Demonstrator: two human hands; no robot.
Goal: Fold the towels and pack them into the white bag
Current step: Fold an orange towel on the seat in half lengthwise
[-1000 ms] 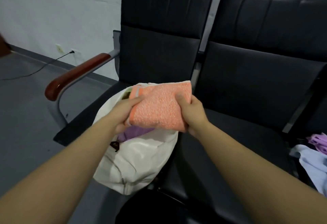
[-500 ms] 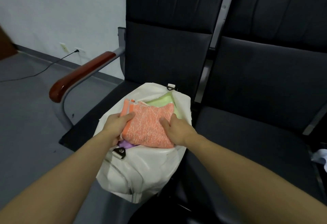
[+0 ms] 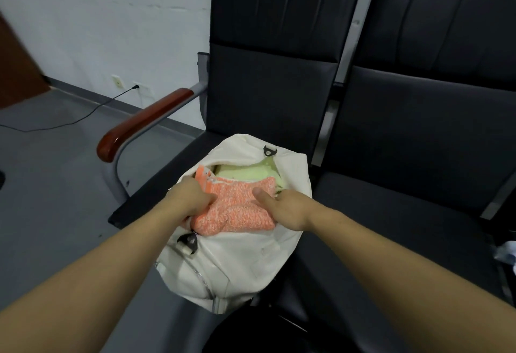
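Note:
A white bag (image 3: 231, 271) lies open on the left black seat. A folded orange towel (image 3: 237, 207) sits in its mouth, half sunk inside. My left hand (image 3: 190, 199) grips the towel's left edge, and my right hand (image 3: 282, 207) grips its right edge with the thumb on top. Behind the orange towel a pale green towel (image 3: 248, 175) lies inside the bag. Whatever lies under the orange towel is hidden.
The black bench has two seats (image 3: 405, 213) with high backs. A wooden armrest (image 3: 145, 121) stands to the left of the bag. A bit of pale cloth (image 3: 506, 252) shows at the right edge. A cable (image 3: 69, 121) runs over the grey floor.
Both hands have lowered the orange towel from above the bag down into its open mouth. The purple towel seen earlier under it is now covered.

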